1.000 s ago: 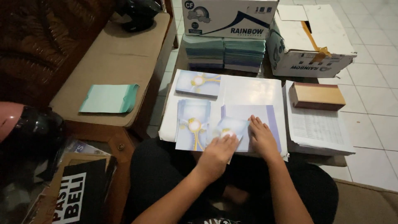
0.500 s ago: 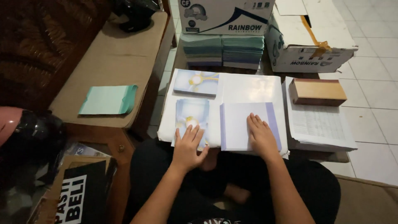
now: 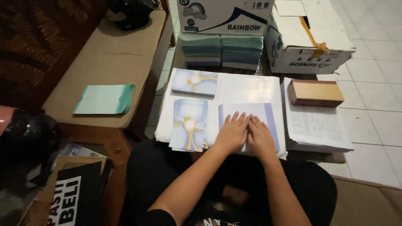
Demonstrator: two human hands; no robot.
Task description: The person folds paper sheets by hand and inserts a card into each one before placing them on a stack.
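Left hand [image 3: 232,134] and right hand [image 3: 259,138] press flat — fingers spread narrowly — on the pale-blue rectangular paper sheet [image 3: 268,115], its long axis running away from the person.

The scene is dim overall, with the brightest light falling on the white sheets [image 3: 251,90] and the tiled floor [image 3: 372,50] at the upper right, so the source probably sits above and to that side. The left edge sinks into deep shadow, where the dark rounded object [image 3: 25,138] is barely readable. Focus is soft, with mild wide-angle stretching toward the corners. No harsh glare.
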